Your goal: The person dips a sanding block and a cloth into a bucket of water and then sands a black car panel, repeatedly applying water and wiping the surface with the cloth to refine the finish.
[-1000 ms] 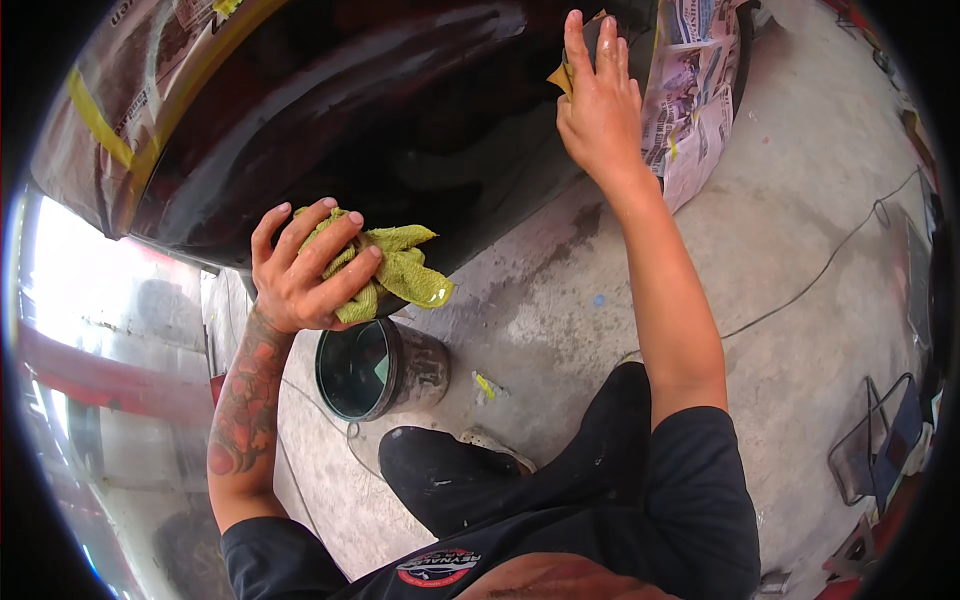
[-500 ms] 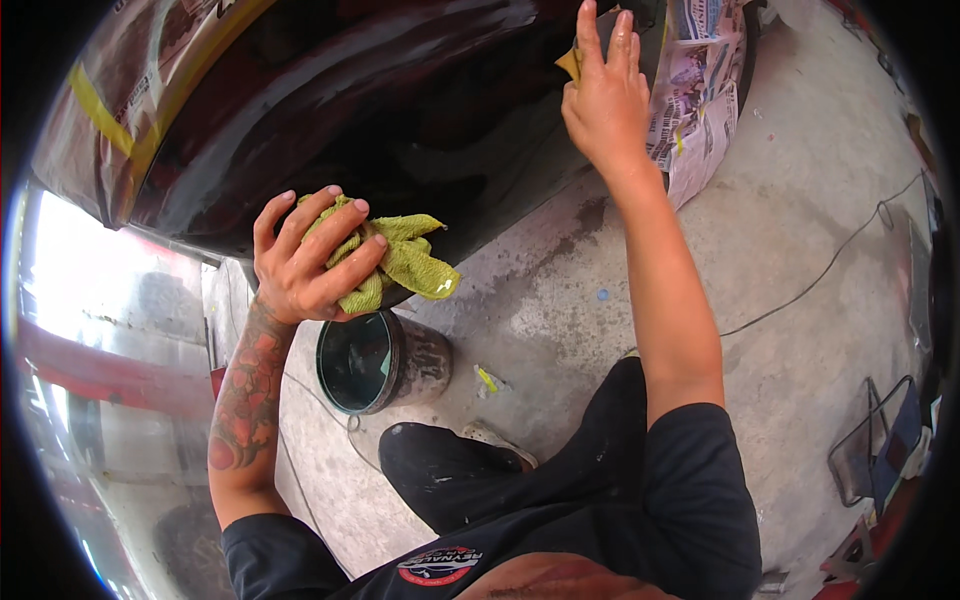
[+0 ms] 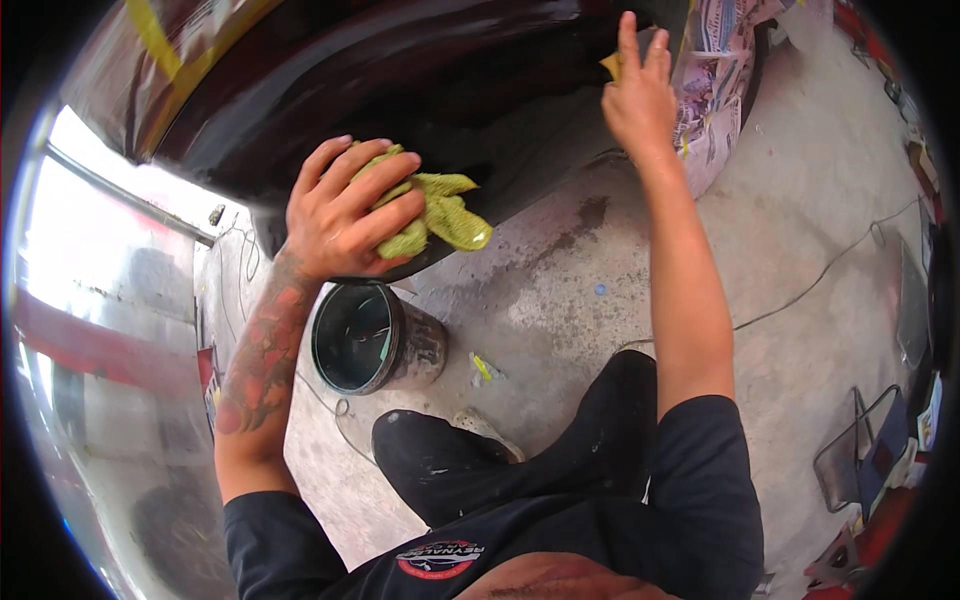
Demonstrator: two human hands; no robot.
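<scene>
My left hand [image 3: 350, 215] is wrapped round a crumpled yellow-green cloth [image 3: 455, 215] and rests against the lower part of a dark, glossy car body panel [image 3: 480, 90]. Loose ends of the cloth stick out beyond the fingers. Higher up and to the right, my right hand [image 3: 642, 105] lies on the same panel with two fingers stretched forward. Under it is a small yellowish piece, apparently folded sandpaper [image 3: 609, 66], mostly covered by the hand. Newspaper masking [image 3: 715, 100] borders the panel just right of this hand.
Below my left hand a dark bucket [image 3: 422, 350] with liquid stands on the concrete floor [image 3: 540, 300]. Yellow tape [image 3: 155, 38] and masking sheet edge the panel's left. A thin cable [image 3: 800, 300] crosses the floor at right, near a metal-framed object [image 3: 862, 450].
Both hands appear farther right in the picture, the left also higher, while the view of the car has shifted too. The right hand's leading fingers are spread wider. The cloth stays held.
</scene>
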